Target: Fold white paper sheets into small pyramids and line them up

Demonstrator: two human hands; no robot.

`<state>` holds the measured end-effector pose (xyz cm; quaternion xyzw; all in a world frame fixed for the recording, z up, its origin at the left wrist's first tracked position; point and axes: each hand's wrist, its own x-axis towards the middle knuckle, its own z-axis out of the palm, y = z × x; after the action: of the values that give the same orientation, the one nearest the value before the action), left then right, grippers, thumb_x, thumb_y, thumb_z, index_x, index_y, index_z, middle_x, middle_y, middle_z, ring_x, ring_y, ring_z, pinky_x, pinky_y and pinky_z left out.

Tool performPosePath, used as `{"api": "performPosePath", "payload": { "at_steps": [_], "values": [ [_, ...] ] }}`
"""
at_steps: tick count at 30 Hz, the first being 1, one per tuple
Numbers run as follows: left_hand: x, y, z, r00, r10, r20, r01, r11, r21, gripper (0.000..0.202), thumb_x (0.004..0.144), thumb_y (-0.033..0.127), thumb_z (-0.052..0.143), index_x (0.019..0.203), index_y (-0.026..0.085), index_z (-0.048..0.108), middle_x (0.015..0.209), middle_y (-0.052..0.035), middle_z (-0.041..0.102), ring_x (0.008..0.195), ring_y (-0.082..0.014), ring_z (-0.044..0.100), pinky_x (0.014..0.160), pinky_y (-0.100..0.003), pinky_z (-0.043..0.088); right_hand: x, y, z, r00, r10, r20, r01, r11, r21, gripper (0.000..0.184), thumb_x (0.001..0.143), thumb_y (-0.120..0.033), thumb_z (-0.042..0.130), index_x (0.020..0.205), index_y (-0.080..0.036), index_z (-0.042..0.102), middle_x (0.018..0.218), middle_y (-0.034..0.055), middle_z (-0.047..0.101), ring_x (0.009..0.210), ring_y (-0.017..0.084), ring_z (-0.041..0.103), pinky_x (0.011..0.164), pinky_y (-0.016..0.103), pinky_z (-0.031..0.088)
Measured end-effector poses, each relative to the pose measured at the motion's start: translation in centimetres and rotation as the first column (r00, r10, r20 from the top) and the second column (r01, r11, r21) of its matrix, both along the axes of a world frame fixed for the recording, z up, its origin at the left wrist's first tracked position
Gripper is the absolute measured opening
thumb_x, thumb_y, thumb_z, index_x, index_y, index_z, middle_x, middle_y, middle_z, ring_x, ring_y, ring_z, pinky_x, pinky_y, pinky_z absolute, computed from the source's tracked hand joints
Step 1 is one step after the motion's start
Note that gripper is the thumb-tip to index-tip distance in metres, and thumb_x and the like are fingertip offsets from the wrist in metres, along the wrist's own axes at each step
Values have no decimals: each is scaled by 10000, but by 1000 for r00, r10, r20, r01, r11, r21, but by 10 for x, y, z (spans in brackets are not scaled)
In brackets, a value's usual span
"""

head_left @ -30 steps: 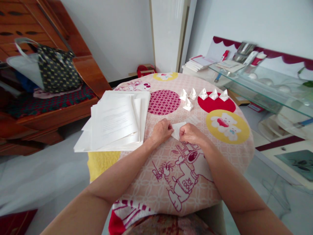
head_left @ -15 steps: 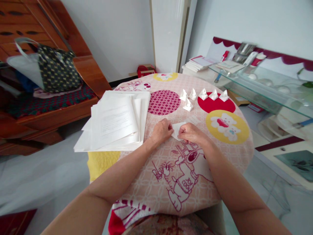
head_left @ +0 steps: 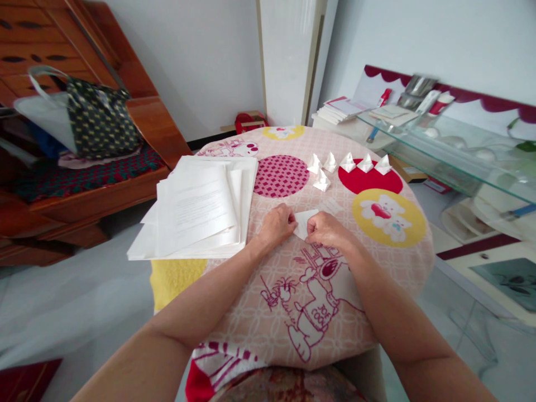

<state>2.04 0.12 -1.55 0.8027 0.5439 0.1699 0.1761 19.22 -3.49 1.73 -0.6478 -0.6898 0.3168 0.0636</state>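
A small piece of white folded paper (head_left: 302, 224) lies on the patterned tablecloth between my hands. My left hand (head_left: 278, 224) has its fingers curled in and pinches the paper's left edge. On the right side, my right hand (head_left: 326, 228) is closed with the fingertips bent down onto the paper's right part. My fingers cover both ends of the sheet. Farther back on the table stand several small folded paper boats (head_left: 347, 162), most in a row, with one folded boat (head_left: 321, 180) nearer to me.
A pile of white paper sheets (head_left: 196, 206), the top one printed, covers the table's left side. To the right stands a glass-topped shelf (head_left: 444, 151) with pots and papers. A wooden bench (head_left: 146, 123) with a dotted bag (head_left: 100, 117) is at the left.
My right hand's fingers have curled in a little more over the folded paper. My left hand stays in about the same place, and the paper boats have not moved.
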Motion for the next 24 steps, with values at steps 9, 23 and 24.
{"api": "performPosePath", "payload": {
  "at_steps": [9,23,24],
  "values": [
    [1,-2,1,1000,1,1,-1,1000,-20,48,856,158,681,834,139,719,902,-79,708,859,-195,659,794,-293,514,0,3,-5,987,101,-128,-77,982,174,320,792,-50,581,968,-153,829,673,21,701,575,117,568,561,236,358],
    [-17,7,-9,980,-97,175,90,995,50,330,691,139,738,1020,149,719,997,-84,698,918,-224,640,853,-365,532,1,5,-8,973,220,-73,-198,952,233,345,794,5,558,815,-184,845,670,31,739,609,126,588,584,247,352],
    [-18,9,-9,980,-99,173,94,995,36,355,680,127,733,1034,141,724,1007,-91,701,927,-232,643,859,-371,533,0,5,-8,974,212,-75,-190,955,229,341,803,-2,562,828,-187,848,693,36,753,615,130,600,588,247,365]
  ]
}}
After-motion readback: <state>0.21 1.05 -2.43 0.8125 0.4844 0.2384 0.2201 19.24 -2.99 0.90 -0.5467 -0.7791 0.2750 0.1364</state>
